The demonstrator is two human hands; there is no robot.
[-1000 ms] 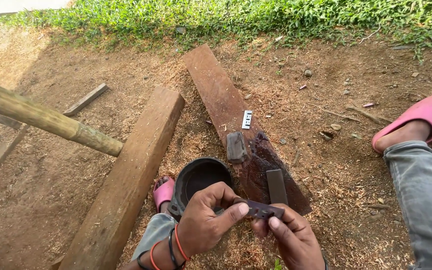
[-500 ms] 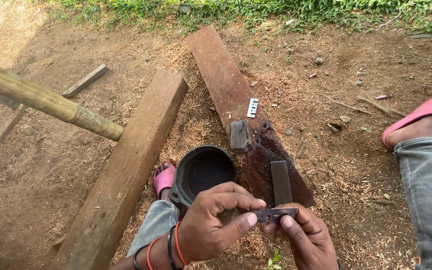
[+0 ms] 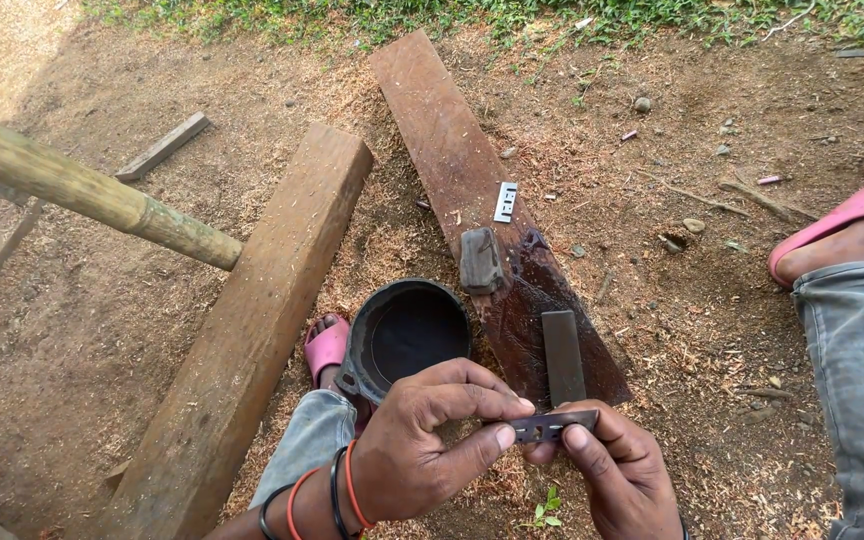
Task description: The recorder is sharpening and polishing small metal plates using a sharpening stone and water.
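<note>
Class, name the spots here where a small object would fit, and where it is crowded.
Free: upper end of the dark plank, above the white strip; the light beam top. Crowded: the plank's wet lower end, with two stones and black bowl.

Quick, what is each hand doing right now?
Left hand: closed, pinching one end of the small flat dark metal blade.
Right hand: closed, pinching the blade's other end.

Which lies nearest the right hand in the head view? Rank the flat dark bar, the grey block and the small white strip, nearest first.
1. Flat dark bar, on the wet plank just above the right hand.
2. Grey block, farther up the plank.
3. Small white strip, farthest up.
</note>
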